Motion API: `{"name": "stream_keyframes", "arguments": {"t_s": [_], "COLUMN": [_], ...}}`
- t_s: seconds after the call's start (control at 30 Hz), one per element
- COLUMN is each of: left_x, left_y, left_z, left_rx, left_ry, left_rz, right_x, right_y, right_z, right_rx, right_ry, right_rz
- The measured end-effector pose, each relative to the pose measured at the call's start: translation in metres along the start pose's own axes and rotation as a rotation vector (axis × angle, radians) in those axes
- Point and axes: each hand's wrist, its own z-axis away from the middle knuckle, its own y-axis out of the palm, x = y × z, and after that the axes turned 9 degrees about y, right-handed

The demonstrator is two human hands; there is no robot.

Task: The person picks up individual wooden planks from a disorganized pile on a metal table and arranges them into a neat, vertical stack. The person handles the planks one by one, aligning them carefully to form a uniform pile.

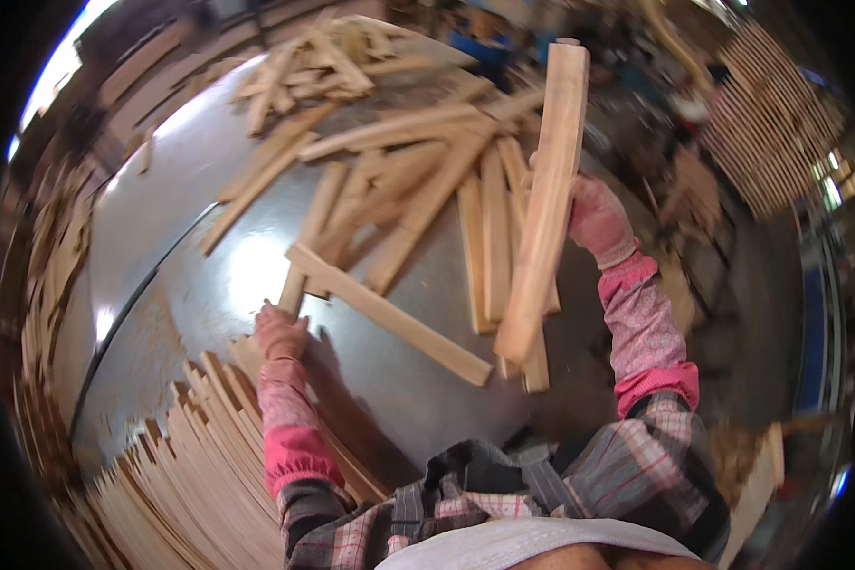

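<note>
My right hand (600,220) is closed around a long, thick wooden piece (548,190), raised above the table with a short stub at its top end. Lower on the left, my left hand (282,334) has its fingers and thumb on either side of the near end of a narrow wooden strip (315,223) in the loose pile. A separate wooden strip (394,318) lies slantwise between my hands. Beside my left forearm stands a dense row of wooden strips (195,446). Both forearms wear pink patterned sleeve covers.
Loose wooden strips (437,204) lie crisscrossed on the grey metal table (242,223). Shorter pieces (318,66) are heaped at the far side. More wood is stacked along the left edge (52,285). A slatted wooden stack (769,123) stands far right.
</note>
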Motion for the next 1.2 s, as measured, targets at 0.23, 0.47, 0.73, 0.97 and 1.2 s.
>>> {"name": "stream_keyframes", "arguments": {"t_s": [0.23, 0.47, 0.73, 0.97, 1.2], "left_x": [0.022, -0.049, -0.105, -0.170, -0.179], "left_y": [0.020, 0.070, 0.087, 0.100, 0.103], "left_z": [0.020, 0.088, 0.094, 0.107, 0.177], "left_rx": [0.063, 0.155, 0.062, 0.100, 0.070], "left_ry": [-0.051, -0.055, -0.121, -0.304, -0.540], "left_rz": [-0.143, 0.152, 0.349, 0.761, 1.241], "right_x": [-0.064, -0.157, -0.199, -0.183, -0.205], "right_y": [-0.046, -0.251, -0.399, -0.544, -0.632], "right_z": [0.240, 0.338, 0.381, 0.419, 0.385], "right_rx": [-0.706, -1.221, -1.452, -1.483, -1.471], "right_ry": [0.412, 0.394, 0.765, 1.228, 1.239], "right_rz": [-0.099, -0.139, 0.664, 0.834, 0.969]}}
